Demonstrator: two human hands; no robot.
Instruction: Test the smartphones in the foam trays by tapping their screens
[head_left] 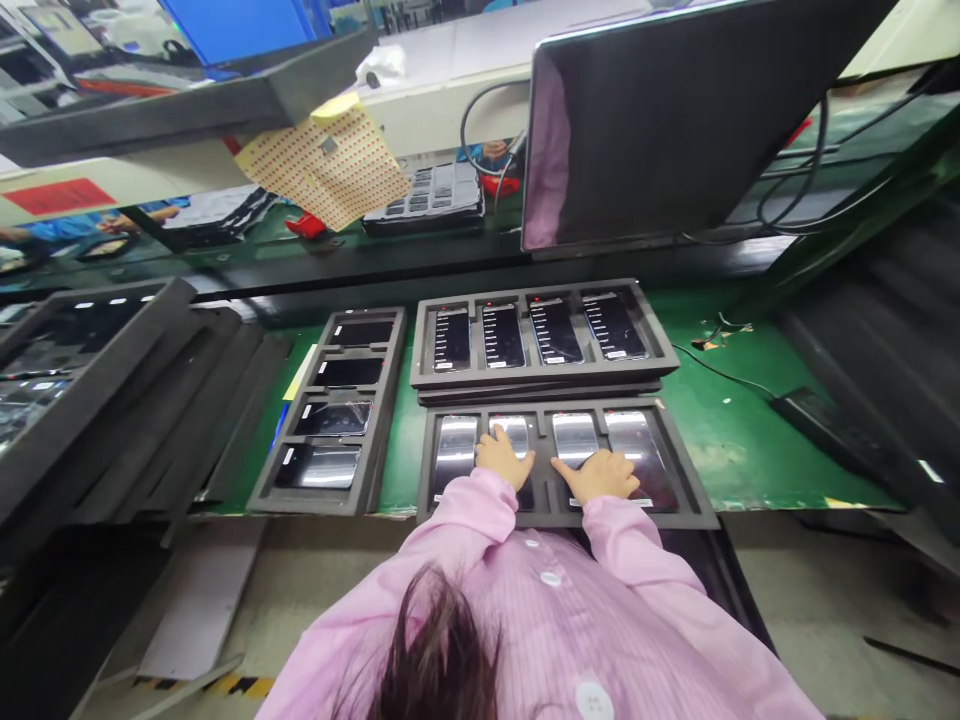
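Directly in front of me lies a dark foam tray (694, 505) with several smartphones in its slots, screens up. My left hand (504, 460) rests over the second phone (517, 432) from the left, its fingers apart and partly covering the screen. Over the two phones on the right, my right hand (602, 474) is spread, thumb pointing left. It partly hides the third phone (574, 437) and reaches onto the rightmost phone (649, 465). The leftmost phone (455, 450) sits uncovered beside my left hand. Neither hand lifts anything.
Behind is another foam tray (540, 377) of phones showing lists of text. To the left stand a narrower phone tray (382, 420) and a leaning stack of foam trays (180, 400). A monitor (675, 130) overhangs the green bench (720, 400). A cable (724, 377) runs right.
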